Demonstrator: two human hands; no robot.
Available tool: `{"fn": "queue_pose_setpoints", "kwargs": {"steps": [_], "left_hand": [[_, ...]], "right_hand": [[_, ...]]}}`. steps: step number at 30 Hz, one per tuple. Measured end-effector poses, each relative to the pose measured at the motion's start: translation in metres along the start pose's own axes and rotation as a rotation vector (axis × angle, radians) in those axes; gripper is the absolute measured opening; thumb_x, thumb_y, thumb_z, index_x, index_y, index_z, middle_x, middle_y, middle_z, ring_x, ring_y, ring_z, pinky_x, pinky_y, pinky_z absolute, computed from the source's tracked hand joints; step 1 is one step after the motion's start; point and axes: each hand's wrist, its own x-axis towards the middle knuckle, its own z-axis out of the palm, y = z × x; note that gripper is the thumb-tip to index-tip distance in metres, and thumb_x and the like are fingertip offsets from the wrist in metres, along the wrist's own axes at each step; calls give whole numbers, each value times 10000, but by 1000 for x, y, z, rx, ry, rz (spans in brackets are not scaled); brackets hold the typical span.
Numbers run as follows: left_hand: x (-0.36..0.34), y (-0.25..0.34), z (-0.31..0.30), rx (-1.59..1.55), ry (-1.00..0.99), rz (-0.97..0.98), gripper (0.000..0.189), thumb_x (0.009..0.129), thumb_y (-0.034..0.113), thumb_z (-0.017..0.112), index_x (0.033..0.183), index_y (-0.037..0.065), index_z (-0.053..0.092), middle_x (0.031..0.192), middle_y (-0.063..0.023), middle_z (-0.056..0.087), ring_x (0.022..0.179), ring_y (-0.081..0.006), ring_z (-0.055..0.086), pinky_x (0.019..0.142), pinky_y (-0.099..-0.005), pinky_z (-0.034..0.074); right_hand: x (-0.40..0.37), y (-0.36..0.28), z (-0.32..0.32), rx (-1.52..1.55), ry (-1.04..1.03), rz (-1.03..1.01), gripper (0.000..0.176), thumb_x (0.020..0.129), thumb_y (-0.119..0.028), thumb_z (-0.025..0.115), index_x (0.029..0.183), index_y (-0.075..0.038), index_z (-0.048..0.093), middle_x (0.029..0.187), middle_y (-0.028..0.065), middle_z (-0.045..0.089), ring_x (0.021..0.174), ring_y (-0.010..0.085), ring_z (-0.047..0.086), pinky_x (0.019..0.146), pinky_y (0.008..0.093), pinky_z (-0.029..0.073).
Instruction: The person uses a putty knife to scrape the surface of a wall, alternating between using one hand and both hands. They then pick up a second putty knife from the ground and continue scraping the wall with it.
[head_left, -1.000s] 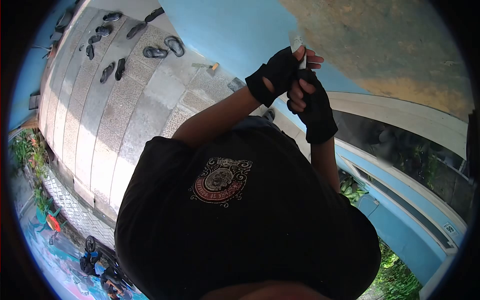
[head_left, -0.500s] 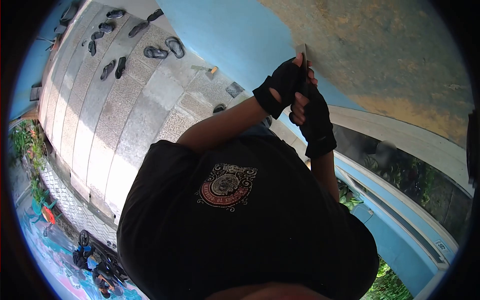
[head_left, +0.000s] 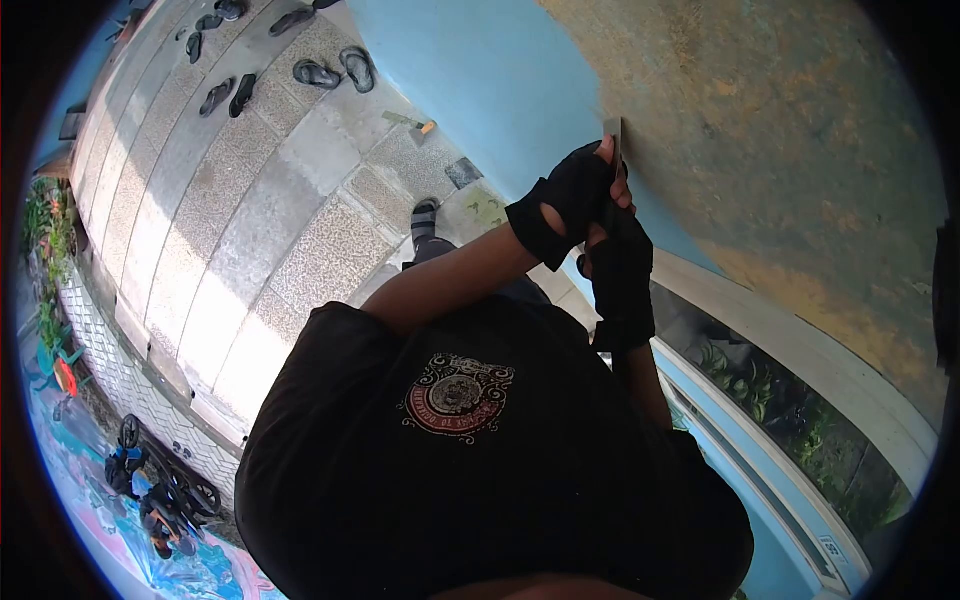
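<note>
My left hand [head_left: 577, 190], in a black fingerless glove, is closed round a scraper [head_left: 615, 130], its thumb pressed along the flat metal blade. My right hand [head_left: 622, 265], in a matching glove, is closed just below the left, round the lower part of the scraper. The handle is hidden by the hands. The blade's end is up against the wall [head_left: 760, 130], whose surface here is patchy brown and grey. Beside the patch, smooth light blue paint [head_left: 470, 70] covers the wall.
On the paved floor [head_left: 320, 240] lie several dark sandals [head_left: 316, 74] and a second scraper with an orange handle [head_left: 427, 128]. My sandaled foot [head_left: 425, 215] stands near the wall. A pale ledge [head_left: 760, 300] runs below the wall; a bicycle [head_left: 180, 480] stands at lower left.
Both hands and the scraper sit slightly lower in the view, and the blade tip has shifted down along the wall. The camera view has turned, bringing my sandaled foot into sight.
</note>
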Motion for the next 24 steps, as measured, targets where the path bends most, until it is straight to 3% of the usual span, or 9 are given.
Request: {"fn": "queue_pose_setpoints", "kwargs": {"steps": [9, 12, 15, 19, 22, 24], "left_hand": [[-1, 5, 9, -67, 46, 4, 376, 1023, 479, 448, 897, 128, 492, 715, -12, 475, 710, -177, 525, 773, -408, 510], [5, 16, -1, -135, 33, 14, 371, 1023, 480, 449, 899, 133, 495, 708, -7, 471, 706, -173, 522, 772, -412, 511], [3, 10, 3, -127, 46, -10, 370, 1022, 484, 448, 903, 136, 497, 700, -3, 467, 701, -168, 523, 765, -415, 514], [3, 18, 4, -119, 52, -17, 367, 1023, 478, 450, 900, 136, 499, 693, -2, 468, 691, -168, 525, 759, -418, 518], [1, 18, 0, -117, 33, -19, 367, 1026, 473, 444, 898, 134, 505, 696, -5, 479, 682, -173, 526, 760, -419, 522], [2, 9, 8, -178, 58, -72, 365, 1029, 467, 441, 897, 134, 511, 696, -5, 484, 681, -172, 527, 760, -415, 523]], "right_hand": [[-2, -15, -3, 124, -3, 115, 308, 925, -47, 584, 1232, -22, 586, 806, 18, 588, 614, 58, 527, 538, 254, 435], [12, -6, 10, 120, -1, -48, 306, 928, -56, 578, 1232, -28, 598, 814, 24, 603, 613, 58, 535, 542, 246, 436], [0, -18, 0, 137, -31, 77, 321, 928, -58, 576, 1247, -26, 595, 846, 43, 634, 625, 59, 565, 548, 240, 442], [4, -27, 7, 98, -21, 74, 301, 928, -56, 576, 1226, -22, 600, 827, 34, 618, 605, 56, 549, 538, 230, 428], [3, -15, 11, 30, 38, -85, 301, 925, -49, 580, 1223, -19, 600, 840, 41, 624, 661, 79, 580, 585, 243, 462], [-5, -23, -1, 161, -13, 214, 302, 924, -53, 590, 1223, -11, 600, 900, 63, 660, 758, 119, 622, 671, 267, 501]]}}
